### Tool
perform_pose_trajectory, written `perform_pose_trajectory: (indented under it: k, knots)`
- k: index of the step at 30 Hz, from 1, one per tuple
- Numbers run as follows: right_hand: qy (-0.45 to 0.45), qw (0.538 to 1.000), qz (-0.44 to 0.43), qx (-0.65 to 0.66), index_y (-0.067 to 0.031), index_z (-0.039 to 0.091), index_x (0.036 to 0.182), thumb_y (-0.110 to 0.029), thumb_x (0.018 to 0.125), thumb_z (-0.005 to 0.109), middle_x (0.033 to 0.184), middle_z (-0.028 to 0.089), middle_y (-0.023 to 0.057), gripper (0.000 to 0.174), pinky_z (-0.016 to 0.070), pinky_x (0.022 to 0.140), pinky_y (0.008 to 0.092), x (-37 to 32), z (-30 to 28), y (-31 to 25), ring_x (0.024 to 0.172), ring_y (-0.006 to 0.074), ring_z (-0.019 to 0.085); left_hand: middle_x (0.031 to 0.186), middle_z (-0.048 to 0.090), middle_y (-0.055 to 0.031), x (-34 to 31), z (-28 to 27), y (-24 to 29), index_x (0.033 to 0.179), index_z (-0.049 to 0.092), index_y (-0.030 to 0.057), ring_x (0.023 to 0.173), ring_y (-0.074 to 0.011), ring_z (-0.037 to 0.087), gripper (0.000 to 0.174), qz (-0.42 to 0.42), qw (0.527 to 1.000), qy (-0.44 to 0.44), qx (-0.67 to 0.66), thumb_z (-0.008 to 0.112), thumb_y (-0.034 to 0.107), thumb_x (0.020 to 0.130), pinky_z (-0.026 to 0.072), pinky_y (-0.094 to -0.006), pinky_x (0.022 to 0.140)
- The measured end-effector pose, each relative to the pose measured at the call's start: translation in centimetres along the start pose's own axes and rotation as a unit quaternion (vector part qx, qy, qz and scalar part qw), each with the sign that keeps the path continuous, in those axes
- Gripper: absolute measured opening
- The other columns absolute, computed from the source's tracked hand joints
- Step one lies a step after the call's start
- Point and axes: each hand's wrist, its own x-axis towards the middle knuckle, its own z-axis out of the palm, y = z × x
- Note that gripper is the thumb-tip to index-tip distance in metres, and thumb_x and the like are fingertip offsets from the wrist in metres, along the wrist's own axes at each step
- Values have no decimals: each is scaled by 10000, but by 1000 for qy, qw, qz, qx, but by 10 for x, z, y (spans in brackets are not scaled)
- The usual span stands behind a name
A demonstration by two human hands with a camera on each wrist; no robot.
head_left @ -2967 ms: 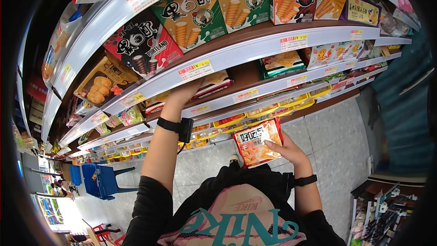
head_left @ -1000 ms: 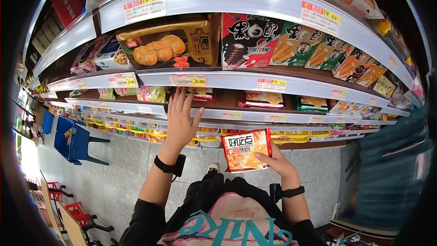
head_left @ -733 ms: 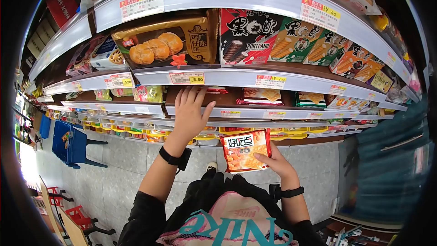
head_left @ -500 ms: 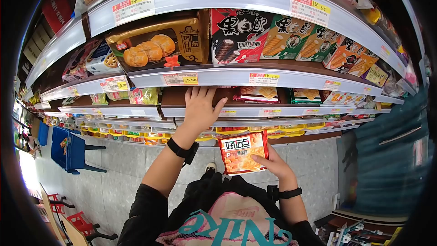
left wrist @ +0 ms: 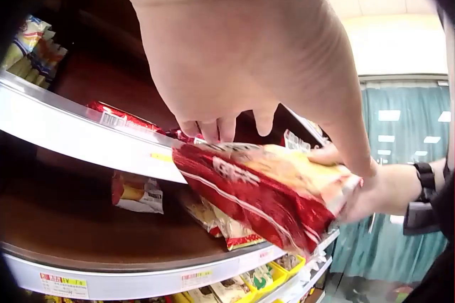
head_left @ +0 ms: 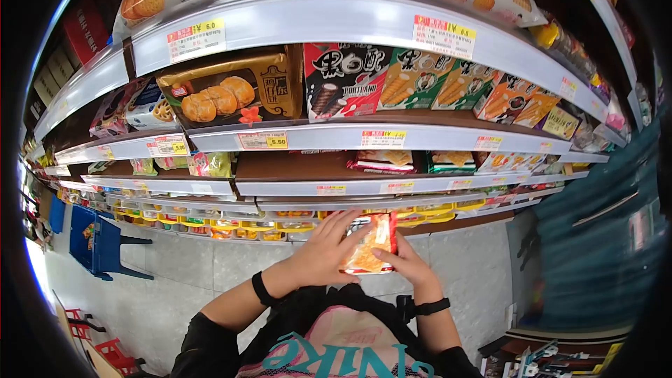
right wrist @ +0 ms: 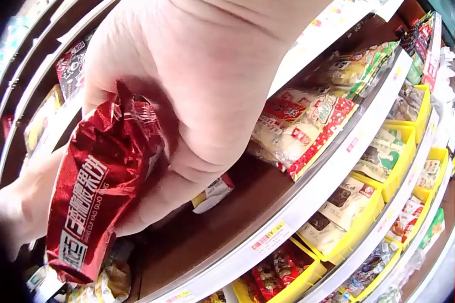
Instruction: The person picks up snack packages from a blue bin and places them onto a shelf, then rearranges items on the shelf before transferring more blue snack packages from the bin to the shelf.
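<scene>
Both hands meet on a red foil snack bag (head_left: 371, 239) in front of my chest, below the shelves. My left hand (head_left: 348, 232) lies over the bag's left side, fingers across its face and thumb underneath. My right hand (head_left: 386, 255) grips the bag's right edge. In the left wrist view the left hand (left wrist: 234, 129) has its fingertips on top of the snack bag (left wrist: 263, 189), with the right hand (left wrist: 373, 189) behind. In the right wrist view the right hand (right wrist: 160, 139) curls round the crumpled snack bag (right wrist: 92, 189).
Store shelves (head_left: 392, 138) with price tags run across in front of me, holding a gold biscuit box (head_left: 224, 94) and black-and-green wafer boxes (head_left: 350, 80). A bare brown stretch of shelf (head_left: 294, 164) lies above my hands. A blue chair (head_left: 105, 245) stands on the tiled floor at left.
My left hand has come down off the shelf and taken hold of the snack bag beside my right hand. The bag has turned and crumpled, and my view has tilted slightly upward.
</scene>
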Motion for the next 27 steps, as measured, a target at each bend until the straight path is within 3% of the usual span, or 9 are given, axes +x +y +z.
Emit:
perform_pose_trajectory:
  k: [4,6,10,12,14,15,20,24,27]
  knots:
    - [-28,999,35,-18,20,317,1436,-236,936,648,1392,443,90,652,355,1056,306,9,6,-13,1244,154,434,1376,398,-191,-4,-12,-4,1460,356,114,1290,-417,375,1007,-38,999,-7,-13,829,328,596,294,-528,1090]
    - [-34,999,-3,-33,12,314,1439,-279,977,582,1405,436,100,609,336,1070,316,17,12,-23,1289,156,394,1369,403,-194,-4,-35,-8,1454,358,101,1287,-411,380,1003,-22,999,33,17,824,314,592,294,-531,1092]
    - [-50,984,-128,-111,-28,401,1390,-266,998,526,1362,493,136,475,356,1063,361,44,25,-52,1292,193,441,1348,410,-208,-18,-80,-32,1429,359,44,1273,-410,391,1008,-31,985,133,106,821,267,561,274,-542,1112]
    - [-13,973,-157,-167,-32,481,1332,-206,968,574,1337,527,133,414,364,1061,381,58,41,-71,1280,246,471,1334,403,-214,-26,-99,-47,1405,364,43,1288,-407,368,1006,-65,973,161,151,836,272,547,247,-563,1122]
    - [22,875,-291,-386,-41,540,1280,-181,934,595,1317,543,164,377,367,1065,411,81,53,-82,1272,313,474,1305,397,-242,-33,-108,-68,1332,405,20,1262,-456,357,903,-83,962,188,179,814,221,552,278,-535,1100]
    - [26,846,-343,-408,-53,567,1262,-176,921,589,1297,549,186,363,347,1072,429,93,64,-88,1248,377,467,1308,392,-255,-35,-113,-74,1335,400,18,1262,-471,348,914,-97,961,184,183,814,225,547,285,-531,1092]
    - [94,729,-319,-597,-31,529,1298,-208,902,528,1325,510,212,433,298,1096,498,156,92,-71,1260,408,427,1324,379,-308,-41,-124,-100,1399,348,-7,1226,-508,351,1015,-116,954,172,215,816,303,554,321,-520,1057]
    - [123,677,-286,-666,-95,518,1323,-261,888,553,1305,523,185,467,268,1101,541,172,99,-51,1232,380,460,1343,377,-312,-45,-130,-101,1391,372,17,1269,-517,319,985,-134,967,145,161,807,333,566,272,-533,1090]
    - [152,642,-328,-676,-114,515,1333,-265,887,565,1315,533,145,474,263,1120,510,161,100,-44,1227,333,481,1378,359,-302,-45,-132,-106,1413,354,25,1291,-509,303,999,-108,966,158,176,804,341,579,273,-536,1091]
